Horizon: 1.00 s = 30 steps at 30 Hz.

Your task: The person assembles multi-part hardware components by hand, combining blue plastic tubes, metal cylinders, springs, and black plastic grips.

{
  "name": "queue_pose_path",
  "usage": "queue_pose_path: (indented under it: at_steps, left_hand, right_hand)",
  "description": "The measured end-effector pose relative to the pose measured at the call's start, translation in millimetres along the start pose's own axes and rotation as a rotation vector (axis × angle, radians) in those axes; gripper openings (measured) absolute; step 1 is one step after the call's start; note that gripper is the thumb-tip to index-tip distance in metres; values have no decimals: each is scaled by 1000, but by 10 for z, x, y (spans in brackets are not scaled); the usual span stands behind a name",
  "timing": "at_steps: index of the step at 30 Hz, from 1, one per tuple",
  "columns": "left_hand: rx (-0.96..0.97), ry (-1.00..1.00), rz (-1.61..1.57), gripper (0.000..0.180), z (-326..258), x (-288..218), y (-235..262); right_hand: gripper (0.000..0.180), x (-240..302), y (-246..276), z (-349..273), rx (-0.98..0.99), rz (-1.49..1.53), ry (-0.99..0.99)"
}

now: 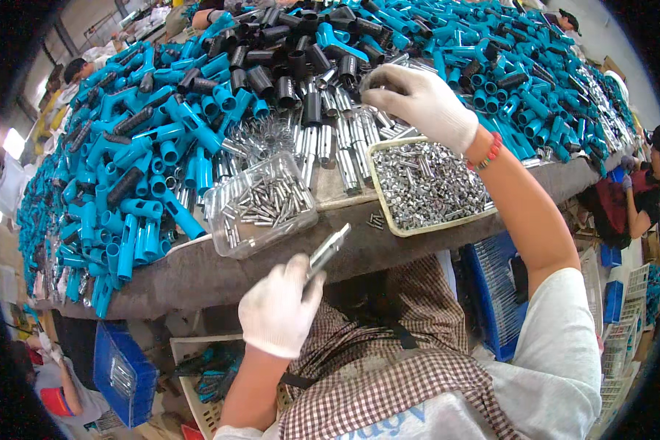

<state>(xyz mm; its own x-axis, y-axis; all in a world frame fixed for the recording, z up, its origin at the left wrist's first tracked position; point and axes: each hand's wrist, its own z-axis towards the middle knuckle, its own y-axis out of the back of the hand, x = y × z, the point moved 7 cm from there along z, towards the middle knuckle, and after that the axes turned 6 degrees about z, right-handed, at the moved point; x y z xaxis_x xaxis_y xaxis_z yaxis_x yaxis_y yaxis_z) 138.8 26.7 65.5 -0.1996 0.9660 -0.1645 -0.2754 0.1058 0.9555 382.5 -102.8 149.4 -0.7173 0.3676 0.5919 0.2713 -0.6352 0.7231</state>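
Note:
In a white glove, my left hand [280,306] grips a slotted silver metal tube [328,249] just off the table's near edge, its far end tilted up to the right. My right hand [424,101], gloved too, reaches over the pile with its fingers curled in. Whatever those fingers hold is too hidden to name. Below them lie several shiny metal tubes [347,169], with black sleeves [286,92] behind and thin wire springs [262,138] to the left. A cream tub [431,229] of tiny metal parts sits below my right wrist. Left of it stands a clear plastic box [260,248] of short metal pins.
Teal plastic tool bodies [143,213] are heaped across the table's left, back and right. The table's grey padded edge [374,246] runs before my lap. Blue crates [128,378] and white baskets [191,352] stand below. Other people work around the table, one at far right [634,202].

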Motion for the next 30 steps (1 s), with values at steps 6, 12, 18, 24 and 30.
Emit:
queue_pose_path:
  at_steps: [6,12,18,24,30]
  left_hand:
    - [-188,-15,-20,22,319,-220,-147]
    - [-260,48,92,37,360,-275,-296]
    - [-333,-5,70,41,304,-335,-231]
    - [-540,-154,5,36,141,-428,54]
    - [-252,-344,-432,52,191,-761,34]
  right_hand:
    - [33,376,140,-675,-147,125,50]
    - [24,328,-33,-1300,-199,634,-192]
    - [27,249,-326,-1664,-238,1043,-349]
    - [30,205,-527,-1675,-157,1127,-463]
    - [36,274,-704,-1664,-194,1294,-443]
